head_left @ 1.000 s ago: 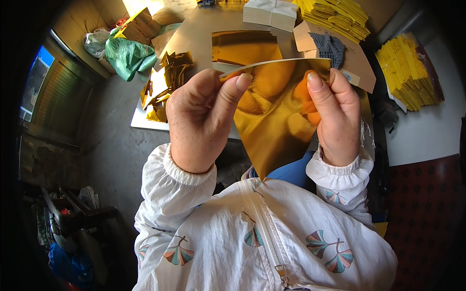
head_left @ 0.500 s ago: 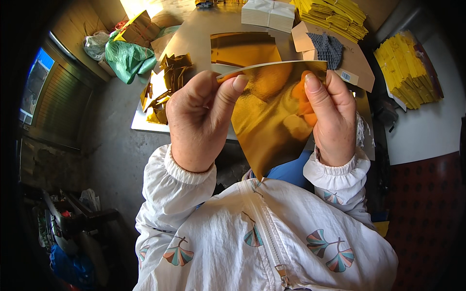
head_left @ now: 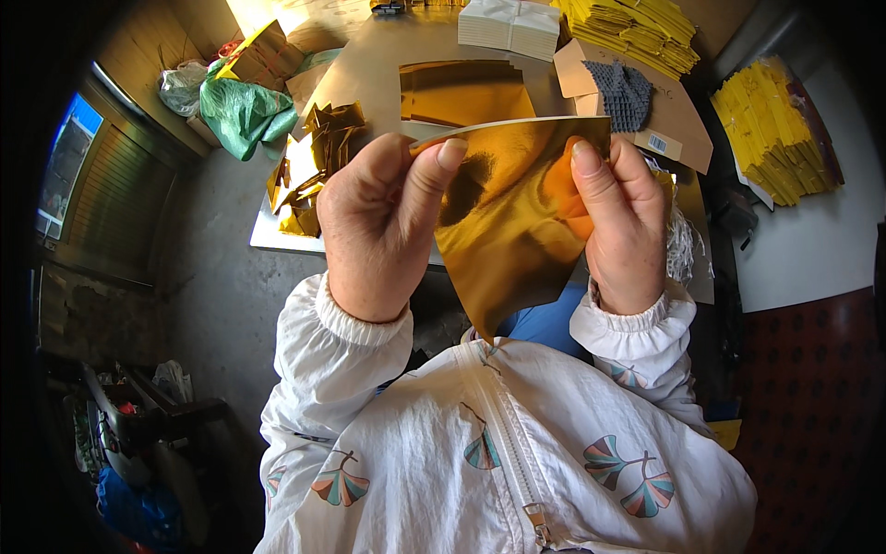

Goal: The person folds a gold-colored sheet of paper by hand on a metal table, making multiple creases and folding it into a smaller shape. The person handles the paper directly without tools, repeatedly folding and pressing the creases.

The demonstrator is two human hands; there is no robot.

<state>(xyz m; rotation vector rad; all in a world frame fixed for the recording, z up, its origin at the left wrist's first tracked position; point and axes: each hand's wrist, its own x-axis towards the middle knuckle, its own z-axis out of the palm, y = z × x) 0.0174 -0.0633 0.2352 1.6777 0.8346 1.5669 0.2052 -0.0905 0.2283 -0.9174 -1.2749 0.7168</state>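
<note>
We've L hand [head_left: 378, 226] & R hand [head_left: 628, 231] pinching gold sheet [head_left: 517, 222] nr both ends of top edge, in front of our jacket [head_left: 406, 452]; best pull evenly, grip light, w/o creasing.

Seemingly a workshop, dim at the edges, worktable [head_left: 377, 76], gold sheets [head_left: 466, 92], tied yellow bundles [head_left: 773, 137]

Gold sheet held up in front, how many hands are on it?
2: the left grip near the upper left corner of the gold sheet, the right grip near its upper right corner.
</note>
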